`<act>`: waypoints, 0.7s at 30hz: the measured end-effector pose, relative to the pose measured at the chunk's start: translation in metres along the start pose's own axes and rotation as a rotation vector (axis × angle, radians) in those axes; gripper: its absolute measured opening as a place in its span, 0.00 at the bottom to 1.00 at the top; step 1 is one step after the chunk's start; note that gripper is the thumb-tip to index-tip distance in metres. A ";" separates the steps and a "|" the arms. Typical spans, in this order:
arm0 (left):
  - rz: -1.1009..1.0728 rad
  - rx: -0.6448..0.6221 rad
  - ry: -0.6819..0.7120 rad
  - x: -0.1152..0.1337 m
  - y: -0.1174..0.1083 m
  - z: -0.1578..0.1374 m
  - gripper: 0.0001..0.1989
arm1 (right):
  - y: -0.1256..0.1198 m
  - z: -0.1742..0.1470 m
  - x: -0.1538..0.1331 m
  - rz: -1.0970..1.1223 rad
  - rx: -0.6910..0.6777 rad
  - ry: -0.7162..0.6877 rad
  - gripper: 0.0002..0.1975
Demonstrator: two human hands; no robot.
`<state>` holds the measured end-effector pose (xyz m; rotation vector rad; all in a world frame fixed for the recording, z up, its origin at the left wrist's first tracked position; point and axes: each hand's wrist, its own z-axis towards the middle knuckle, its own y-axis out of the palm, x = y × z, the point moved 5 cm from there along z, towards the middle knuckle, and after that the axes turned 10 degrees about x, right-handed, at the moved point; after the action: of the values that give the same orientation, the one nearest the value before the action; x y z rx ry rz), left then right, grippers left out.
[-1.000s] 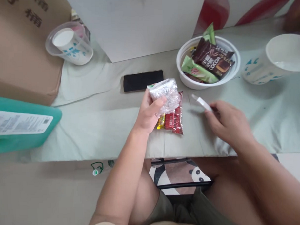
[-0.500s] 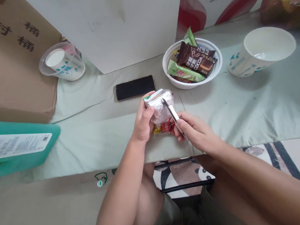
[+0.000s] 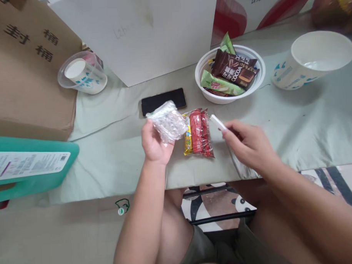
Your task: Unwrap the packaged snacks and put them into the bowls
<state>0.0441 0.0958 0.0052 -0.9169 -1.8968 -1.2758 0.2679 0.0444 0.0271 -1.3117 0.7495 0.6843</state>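
My left hand [image 3: 155, 145] grips a small packet in crinkled clear plastic [image 3: 170, 122], raised over the cloth and partly in front of the phone. Between finger and thumb of my right hand [image 3: 247, 143] is a white-handled utility knife [image 3: 218, 122], held apart from the packet; no blade shows now. Between the two hands, red wrapped snacks [image 3: 196, 131] lie side by side on the cloth, along with a yellow-wrapped snack [image 3: 188, 136].
Behind lies a black phone [image 3: 179, 96]. A white bowl [image 3: 199, 79] holds several snack bars, with a large paper cup [image 3: 288, 76] to its right. Cups [image 3: 90, 81] stand near the carton [image 3: 33, 102] at left. A green container [image 3: 60, 161] sits at the near left edge.
My left hand has moved left with the packet, uncovering the red and yellow snacks. My right hand has drawn the knife away to the right, and its dark blade no longer shows.
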 end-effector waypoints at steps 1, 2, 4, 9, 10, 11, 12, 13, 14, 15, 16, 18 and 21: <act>0.014 -0.025 -0.020 -0.003 0.003 -0.001 0.28 | -0.007 0.003 0.007 -0.093 0.088 -0.019 0.10; 0.029 -0.053 -0.045 -0.007 0.007 -0.003 0.28 | -0.013 0.005 0.015 -0.188 0.148 -0.023 0.10; 0.061 -0.113 -0.099 -0.014 0.012 -0.005 0.28 | -0.020 0.008 0.032 -0.362 0.186 0.006 0.11; 0.125 -0.231 -0.166 -0.019 0.011 -0.006 0.25 | -0.016 0.008 0.031 -0.426 0.183 -0.109 0.11; 0.133 -0.252 -0.171 -0.020 0.010 -0.007 0.25 | -0.012 0.006 0.023 -0.351 0.181 -0.172 0.11; 0.145 -0.275 -0.177 -0.020 0.010 -0.007 0.25 | -0.007 0.003 0.013 -0.263 0.158 -0.230 0.12; 0.161 -0.297 -0.186 -0.022 0.010 -0.009 0.25 | -0.001 0.000 0.004 -0.173 0.114 -0.276 0.14; 0.184 -0.317 -0.197 -0.023 0.011 -0.010 0.25 | 0.005 -0.003 -0.004 -0.092 0.059 -0.303 0.16; 0.206 -0.332 -0.206 -0.025 0.012 -0.012 0.25 | 0.011 -0.006 -0.010 -0.026 0.006 -0.310 0.18; 0.223 -0.342 -0.213 -0.027 0.013 -0.014 0.26 | 0.016 -0.008 -0.014 0.027 -0.035 -0.297 0.19; 0.232 -0.347 -0.214 -0.029 0.015 -0.016 0.26 | 0.019 -0.010 -0.016 0.069 -0.064 -0.268 0.20; 0.241 -0.357 -0.204 -0.032 0.018 -0.019 0.27 | 0.020 -0.011 -0.016 0.138 -0.075 -0.197 0.18; 0.278 -0.416 -0.155 -0.036 0.022 -0.020 0.27 | 0.013 -0.008 -0.013 0.192 -0.009 -0.132 0.06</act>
<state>0.0844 0.0762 -0.0080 -1.4752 -1.5653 -1.4855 0.2487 0.0377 0.0292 -1.1998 0.7717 0.9200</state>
